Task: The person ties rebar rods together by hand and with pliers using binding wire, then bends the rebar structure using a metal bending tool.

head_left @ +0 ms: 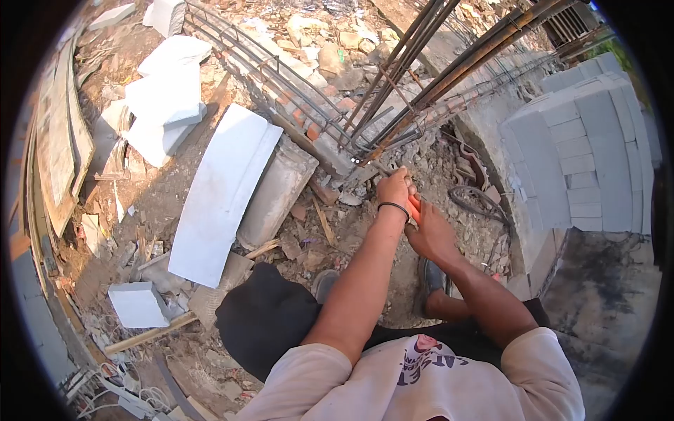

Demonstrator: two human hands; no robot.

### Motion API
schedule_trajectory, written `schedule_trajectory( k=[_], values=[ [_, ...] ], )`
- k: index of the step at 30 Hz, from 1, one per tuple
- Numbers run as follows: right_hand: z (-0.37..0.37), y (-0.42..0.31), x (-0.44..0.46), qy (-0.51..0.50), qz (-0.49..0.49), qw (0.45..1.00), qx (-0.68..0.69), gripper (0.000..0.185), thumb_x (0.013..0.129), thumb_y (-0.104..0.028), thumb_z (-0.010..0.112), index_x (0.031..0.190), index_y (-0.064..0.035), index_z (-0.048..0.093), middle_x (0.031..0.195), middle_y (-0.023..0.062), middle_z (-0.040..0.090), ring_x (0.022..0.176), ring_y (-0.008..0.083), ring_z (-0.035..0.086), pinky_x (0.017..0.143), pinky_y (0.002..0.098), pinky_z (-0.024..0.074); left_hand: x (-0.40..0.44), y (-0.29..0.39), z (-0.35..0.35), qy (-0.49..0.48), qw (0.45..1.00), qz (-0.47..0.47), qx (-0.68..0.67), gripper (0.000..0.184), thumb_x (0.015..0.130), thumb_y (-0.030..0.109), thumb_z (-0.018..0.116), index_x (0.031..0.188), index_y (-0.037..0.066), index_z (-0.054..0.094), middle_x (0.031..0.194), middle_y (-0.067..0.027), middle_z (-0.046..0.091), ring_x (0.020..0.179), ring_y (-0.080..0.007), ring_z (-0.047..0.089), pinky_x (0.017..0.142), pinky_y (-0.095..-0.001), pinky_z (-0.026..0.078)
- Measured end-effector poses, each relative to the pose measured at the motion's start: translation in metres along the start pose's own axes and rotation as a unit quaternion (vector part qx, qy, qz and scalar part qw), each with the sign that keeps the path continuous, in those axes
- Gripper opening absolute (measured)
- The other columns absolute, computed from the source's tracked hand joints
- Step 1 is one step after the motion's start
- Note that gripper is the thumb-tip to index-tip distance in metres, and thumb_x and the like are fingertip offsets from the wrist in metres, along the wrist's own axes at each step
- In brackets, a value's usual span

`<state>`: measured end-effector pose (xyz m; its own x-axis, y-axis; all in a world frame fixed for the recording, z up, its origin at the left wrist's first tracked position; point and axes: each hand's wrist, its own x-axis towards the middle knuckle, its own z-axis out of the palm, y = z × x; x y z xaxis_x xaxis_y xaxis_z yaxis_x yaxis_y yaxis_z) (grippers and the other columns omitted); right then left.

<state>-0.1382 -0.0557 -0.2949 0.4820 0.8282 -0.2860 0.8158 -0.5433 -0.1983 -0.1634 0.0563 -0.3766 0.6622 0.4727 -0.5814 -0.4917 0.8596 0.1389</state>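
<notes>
My left hand point(394, 191), with a dark band at the wrist, is closed at the front of an orange-handled tool point(415, 210). Behind it, my right hand point(432, 233) wraps around the orange handle. The tool's working end is mostly hidden by my left hand, so its kind cannot be made out. Just ahead of my hands, a bundle of rusty steel bars point(437, 70) rises from a concrete base at the wall corner. Thin bent wires or ties cross the bars near their foot.
A steel bar cage point(267, 70) runs along the low brick wall point(298, 116). White blocks point(221, 189) lie on the left, beside a concrete piece point(277, 193). Stacked grey blocks point(583, 151) stand right. Rubble point(309, 238) and a dark looped cable point(477, 200) cover the ground.
</notes>
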Motion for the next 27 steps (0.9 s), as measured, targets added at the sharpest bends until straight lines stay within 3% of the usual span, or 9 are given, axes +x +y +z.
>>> schedule_trajectory(
  k=[6, 9, 12, 13, 14, 18, 19, 23, 27],
  values=[
    [0.016, 0.03, 0.024, -0.064, -0.012, 0.998, 0.027, 0.039, 0.086, -0.021, 0.066, 0.117, -0.0001, 0.054, 0.088, 0.0201, 0.067, 0.087, 0.0379, 0.067, 0.078, 0.0483, 0.0531, 0.006, -0.006, -0.01, 0.13, 0.975, 0.096, 0.154, 0.036, 0.09, 0.038, 0.07, 0.077, 0.007, 0.058, 0.065, -0.0023, 0.049, 0.044, -0.0176, 0.047, 0.041, -0.0358, 0.043],
    [-0.002, 0.044, 0.038, -0.407, 0.15, 0.74, 0.513, 0.023, 0.092, -0.022, 0.07, 0.1, -0.0056, 0.056, 0.079, 0.0073, 0.062, 0.064, 0.016, 0.062, 0.056, 0.0351, 0.0525, -0.028, 0.016, -0.01, 0.024, 0.997, 0.015, 0.068, 0.035, 0.092, 0.041, 0.069, 0.091, 0.007, 0.062, 0.069, -0.0046, 0.054, 0.059, -0.0188, 0.056, 0.056, -0.039, 0.051],
    [-0.002, 0.059, 0.05, -0.508, 0.137, 0.594, 0.609, 0.03, 0.09, -0.027, 0.073, 0.102, -0.0048, 0.056, 0.08, 0.0075, 0.062, 0.067, 0.0194, 0.064, 0.057, 0.0371, 0.0534, -0.027, 0.016, -0.015, -0.091, 0.993, -0.044, -0.056, 0.033, 0.096, 0.04, 0.064, 0.111, 0.01, 0.063, 0.068, -0.0024, 0.055, 0.068, -0.0182, 0.057, 0.069, -0.0407, 0.053],
    [-0.009, 0.053, 0.05, -0.507, 0.137, 0.596, 0.608, 0.03, 0.09, -0.027, 0.073, 0.102, -0.0048, 0.056, 0.08, 0.0075, 0.062, 0.067, 0.0194, 0.064, 0.057, 0.0371, 0.0534, -0.009, 0.01, -0.027, -0.156, 0.984, -0.048, -0.069, 0.03, 0.097, 0.038, 0.063, 0.108, 0.01, 0.063, 0.067, -0.0015, 0.054, 0.068, -0.0175, 0.057, 0.068, -0.0402, 0.053],
    [-0.02, 0.043, 0.045, -0.459, 0.149, 0.725, 0.492, 0.034, 0.087, -0.029, 0.074, 0.104, -0.0043, 0.056, 0.082, 0.0091, 0.063, 0.069, 0.0227, 0.065, 0.06, 0.0393, 0.054, 0.001, 0.003, -0.035, -0.215, 0.971, -0.052, -0.086, 0.028, 0.097, 0.037, 0.062, 0.106, 0.01, 0.063, 0.066, -0.0006, 0.053, 0.067, -0.0169, 0.056, 0.066, -0.0398, 0.052],
    [-0.011, 0.032, 0.019, -0.109, -0.03, 0.994, -0.009, 0.044, 0.08, -0.028, 0.075, 0.108, -0.0008, 0.056, 0.089, 0.017, 0.065, 0.08, 0.0359, 0.067, 0.071, 0.0473, 0.0544, 0.013, -0.014, -0.019, -0.003, 0.998, 0.043, 0.039, 0.019, 0.1, 0.026, 0.056, 0.099, 0.008, 0.06, 0.062, 0.0021, 0.047, 0.054, -0.015, 0.049, 0.056, -0.042, 0.048],
    [0.012, 0.033, 0.005, 0.052, -0.099, 0.987, -0.112, 0.042, 0.079, -0.024, 0.071, 0.109, 0.0013, 0.056, 0.096, 0.0229, 0.066, 0.086, 0.0418, 0.066, 0.075, 0.0502, 0.0532, 0.016, -0.015, -0.01, 0.074, 0.997, 0.026, 0.028, 0.021, 0.099, 0.026, 0.057, 0.094, 0.006, 0.058, 0.062, 0.0012, 0.046, 0.051, -0.016, 0.047, 0.049, -0.0402, 0.045],
    [0.036, 0.031, 0.017, 0.013, 0.005, 1.0, -0.012, 0.037, 0.086, -0.026, 0.066, 0.108, 0.0013, 0.056, 0.098, 0.0273, 0.067, 0.091, 0.0438, 0.066, 0.076, 0.053, 0.0515, 0.023, -0.02, -0.009, 0.158, 0.976, 0.066, 0.132, 0.035, 0.094, 0.039, 0.063, 0.086, 0.006, 0.057, 0.064, -0.0014, 0.048, 0.053, -0.017, 0.05, 0.049, -0.0366, 0.045],
    [0.032, 0.034, 0.025, -0.045, 0.04, 0.997, 0.054, 0.039, 0.088, -0.032, 0.067, 0.103, 0.0023, 0.057, 0.09, 0.0291, 0.066, 0.087, 0.0478, 0.064, 0.077, 0.0552, 0.0499, 0.001, -0.004, -0.025, -0.023, 0.997, 0.047, 0.053, 0.05, 0.087, 0.061, 0.066, 0.088, 0.011, 0.061, 0.073, -0.0044, 0.061, 0.065, -0.0205, 0.061, 0.06, -0.0395, 0.053]
  ],
)
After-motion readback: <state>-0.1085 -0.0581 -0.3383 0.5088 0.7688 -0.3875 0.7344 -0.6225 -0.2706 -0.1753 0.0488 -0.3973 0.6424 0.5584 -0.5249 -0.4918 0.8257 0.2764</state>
